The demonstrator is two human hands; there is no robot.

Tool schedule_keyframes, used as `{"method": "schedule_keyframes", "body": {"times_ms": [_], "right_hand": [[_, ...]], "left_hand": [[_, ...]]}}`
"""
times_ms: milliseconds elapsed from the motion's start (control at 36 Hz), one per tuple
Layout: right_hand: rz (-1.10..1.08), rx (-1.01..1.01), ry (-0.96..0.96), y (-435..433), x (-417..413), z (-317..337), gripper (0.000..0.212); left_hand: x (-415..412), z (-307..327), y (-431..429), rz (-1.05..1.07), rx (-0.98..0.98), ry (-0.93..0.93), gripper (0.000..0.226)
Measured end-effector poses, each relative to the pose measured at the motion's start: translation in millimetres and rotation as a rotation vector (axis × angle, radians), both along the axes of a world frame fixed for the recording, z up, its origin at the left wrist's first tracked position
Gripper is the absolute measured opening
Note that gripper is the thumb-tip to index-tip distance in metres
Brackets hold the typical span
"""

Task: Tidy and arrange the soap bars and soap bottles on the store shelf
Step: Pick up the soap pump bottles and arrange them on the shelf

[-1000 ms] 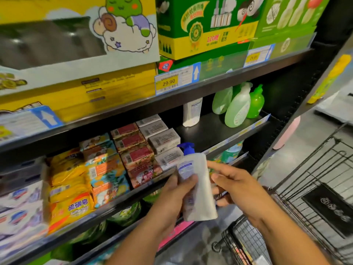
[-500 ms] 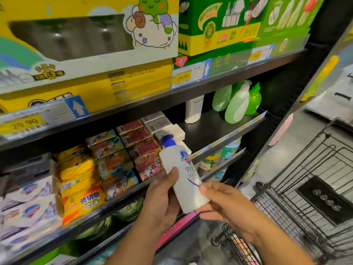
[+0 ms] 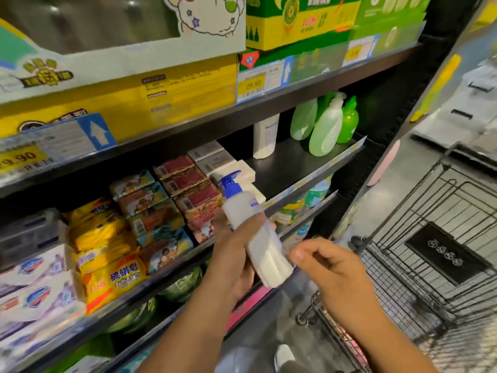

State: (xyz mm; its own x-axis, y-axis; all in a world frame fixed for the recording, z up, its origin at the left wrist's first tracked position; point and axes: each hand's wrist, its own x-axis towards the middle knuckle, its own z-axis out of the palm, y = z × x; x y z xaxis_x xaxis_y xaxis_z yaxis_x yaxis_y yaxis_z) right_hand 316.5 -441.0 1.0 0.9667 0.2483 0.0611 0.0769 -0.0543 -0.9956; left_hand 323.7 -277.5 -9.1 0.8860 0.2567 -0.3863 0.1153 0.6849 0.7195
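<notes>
My left hand (image 3: pixel 236 254) grips a white soap bottle with a blue pump (image 3: pixel 252 227), tilted with the pump toward the upper left, in front of the middle shelf (image 3: pixel 304 168). My right hand (image 3: pixel 330 267) hovers just right of the bottle's base with fingers loosely curled, apart from it. Stacked soap bars fill the shelf's left part: yellow packs (image 3: pixel 107 254), orange and blue packs (image 3: pixel 150 211), red boxes (image 3: pixel 188 184), white boxes (image 3: pixel 215 160). A white bottle (image 3: pixel 265 135) and three green pump bottles (image 3: pixel 325 125) stand at the back right.
Large yellow and green boxes (image 3: pixel 295 22) sit on the upper shelf with price tags (image 3: pixel 252 84) along its edge. A black wire shopping cart (image 3: pixel 430 251) stands at my right. Green bottles (image 3: pixel 183 286) lie on the lower shelf. White wrapped soap packs (image 3: pixel 35 292) are at far left.
My right hand has let go of the bottle's base and pulled slightly right. The left hand now holds the bottle alone, lifted a little toward the shelf.
</notes>
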Motion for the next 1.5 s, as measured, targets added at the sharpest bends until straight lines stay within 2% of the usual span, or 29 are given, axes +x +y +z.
{"method": "schedule_keyframes", "body": {"times_ms": [56,111,167,222,250,333,389,472,500,556,611,639,694,778,861,917,972,1028,1139,1222,1250,1306,1361,1444,1500], "right_hand": [[-0.054,-0.023,0.091,-4.3,7.1,-3.5,0.022],[-0.02,-0.03,0.294,-9.5,15.1,-5.4,0.041],[0.097,0.088,0.555,-10.5,21.8,-3.0,0.047],[0.158,0.24,0.687,-8.8,28.9,4.7,0.034],[0.167,0.275,0.687,-8.1,32.2,8.8,0.031],[0.13,0.226,0.569,-11.3,44.8,10.5,0.045],[0.075,0.199,0.468,-16.3,55.5,9.5,0.047],[-0.028,0.02,0.154,-25.4,73.8,5.3,0.037],[-0.041,-0.065,0.048,-28.5,78.7,3.4,0.036],[-0.017,-0.267,-0.173,-33.9,85.6,4.2,0.036],[0.06,-0.348,-0.315,-40.4,92.9,11.2,0.025],[0.12,-0.34,-0.299,-42.7,97.7,15.6,0.014],[0.233,-0.25,-0.142,-45.9,108.3,25.0,0.013],[0.185,-0.15,-0.017,-55.2,129.6,23.9,0.007],[0.217,-0.147,0.05,-65.4,146.6,20.0,0.012],[0.261,-0.112,0.111,-65.8,152.2,14.6,0.027],[0.303,-0.086,0.141,-68.3,157.5,9.1,0.037],[0.343,-0.069,0.169,-73.8,162.3,4.9,0.038],[0.41,-0.059,0.247,-91.7,171.1,5.5,0.024],[0.412,-0.061,0.291,-102.3,176.8,-0.3,0.019],[0.398,-0.062,0.3,-104.1,178.0,-2.3,0.018],[0.358,-0.047,0.325,-106.4,179.4,-7.5,0.017],[0.315,0.008,0.355,-107.4,179.0,-12.0,0.019],[0.237,0.1,0.352,-107.1,180.3,-17.9,0.034],[0.212,0.165,0.332,-107.6,182.3,-19.6,0.05]], "left_hand": [[1.5,1.6,1.4,-0.061,-0.097,-0.01,0.06],[4.3,6.7,0.1,-0.12,-0.172,-0.069,0.036],[10.7,10.8,-2.3,-0.125,-0.187,-0.137,0.037],[18.0,13.6,-5.5,-0.122,-0.168,-0.132,0.045],[21.4,14.0,-8.2,-0.127,-0.151,-0.115,0.051],[30.6,15.1,-14.0,-0.143,-0.086,-0.069,0.058],[38.5,13.6,-14.3,-0.101,-0.038,-0.059,0.05],[52.8,10.4,-19.5,-0.059,0.061,-0.052,0.033],[55.7,11.7,-24.8,-0.081,0.083,-0.038,0.037],[61.8,17.1,-36.8,-0.135,0.072,-0.001,0.059],[67.4,21.1,-45.0,-0.119,0.021,0.0,0.068],[70.6,20.3,-46.6,-0.087,-0.008,0.011,0.073],[75.8,18.1,-46.8,-0.031,-0.05,-0.002,0.094],[80.1,15.2,-47.8,-0.015,-0.13,-0.064,0.102],[84.8,11.5,-53.4,-0.084,-0.171,-0.051,0.102],[83.3,9.6,-55.5,-0.134,-0.164,-0.069,0.111],[82.8,7.6,-62.4,-0.189,-0.19,-0.127,0.105],[83.9,6.2,-72.0,-0.26,-0.21,-0.18,0.086],[95.6,0.8,-87.2,-0.17,0.046,-0.093,0.07],[102.4,1.0,-90.9,-0.145,0.318,-0.001,0.044],[104.3,1.9,-90.7,-0.165,0.404,0.02,0.04],[106.1,5.7,-91.1,-0.179,0.541,0.048,0.047],[107.5,8.1,-90.8,-0.189,0.607,0.041,0.047],[109.0,10.5,-88.1,-0.232,0.723,-0.001,0.017],[108.4,17.8,-86.3,-0.209,0.735,-0.044,0.013]]}}
